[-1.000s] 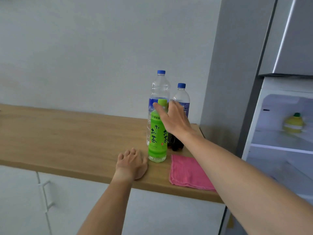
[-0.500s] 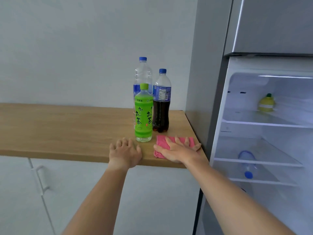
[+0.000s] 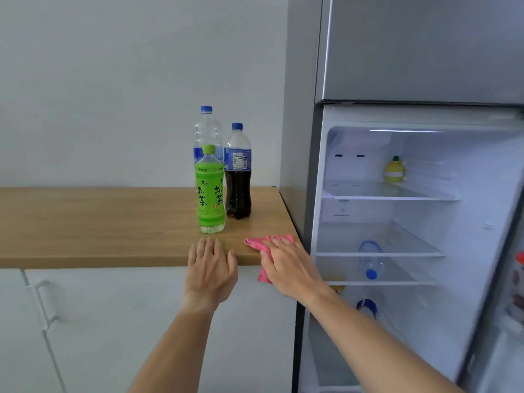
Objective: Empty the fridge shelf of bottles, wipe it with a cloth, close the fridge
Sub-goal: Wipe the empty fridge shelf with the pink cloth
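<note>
Gripping pink cloth (image 3: 265, 252) at counter (image 3: 99, 222) edge.
Right hand (image 3: 289, 266) closed around cloth; left hand (image 3: 211, 269) flat, fingers spread, empty; three bottles upright behind; fridge (image 3: 397, 194) open.

1. A pink cloth (image 3: 265, 260) is gripped by the right hand (image 3: 289, 268) at the counter (image 3: 99, 222) edge.
2. The left hand (image 3: 211, 269) is laid flat, fingers spread.
3. Three bottles (image 3: 211, 191) are stood upright beside the open fridge (image 3: 382, 194).

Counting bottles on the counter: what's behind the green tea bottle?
Behind the green tea bottle stands a clear water bottle, beside a cola bottle. The water bottle's lower half is covered.
</note>
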The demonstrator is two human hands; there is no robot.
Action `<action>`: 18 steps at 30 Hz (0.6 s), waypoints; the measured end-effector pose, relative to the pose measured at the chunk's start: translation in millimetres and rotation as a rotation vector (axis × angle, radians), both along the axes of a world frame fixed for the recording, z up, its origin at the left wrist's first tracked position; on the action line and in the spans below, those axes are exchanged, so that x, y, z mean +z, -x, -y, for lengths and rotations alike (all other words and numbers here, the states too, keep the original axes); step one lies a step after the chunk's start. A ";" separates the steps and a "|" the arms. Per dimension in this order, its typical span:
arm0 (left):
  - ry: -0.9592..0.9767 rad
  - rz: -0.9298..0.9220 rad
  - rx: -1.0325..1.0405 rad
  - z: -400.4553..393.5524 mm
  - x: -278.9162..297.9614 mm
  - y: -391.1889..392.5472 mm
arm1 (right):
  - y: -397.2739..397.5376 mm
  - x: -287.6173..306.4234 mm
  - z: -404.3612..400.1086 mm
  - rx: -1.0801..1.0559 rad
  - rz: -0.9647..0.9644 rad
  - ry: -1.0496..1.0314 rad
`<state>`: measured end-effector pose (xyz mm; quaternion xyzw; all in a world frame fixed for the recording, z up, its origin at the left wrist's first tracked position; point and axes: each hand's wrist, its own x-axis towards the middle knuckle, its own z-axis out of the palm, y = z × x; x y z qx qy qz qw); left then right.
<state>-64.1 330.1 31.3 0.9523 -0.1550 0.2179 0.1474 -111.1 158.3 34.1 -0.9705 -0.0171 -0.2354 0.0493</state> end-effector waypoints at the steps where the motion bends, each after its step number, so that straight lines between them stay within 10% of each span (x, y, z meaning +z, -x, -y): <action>1: 0.034 0.069 -0.087 8.1 -0.9 7.3 | 8.5 -4.1 5.2 -0.001 0.035 -0.021; 7: 0.281 0.264 -0.518 79.0 -2.0 49.0 | 59.4 -29.4 73.5 -0.163 0.106 -0.082; 18: -0.031 0.215 -0.665 233.0 -6.0 21.9 | 53.4 -25.9 226.4 -0.449 0.026 -0.108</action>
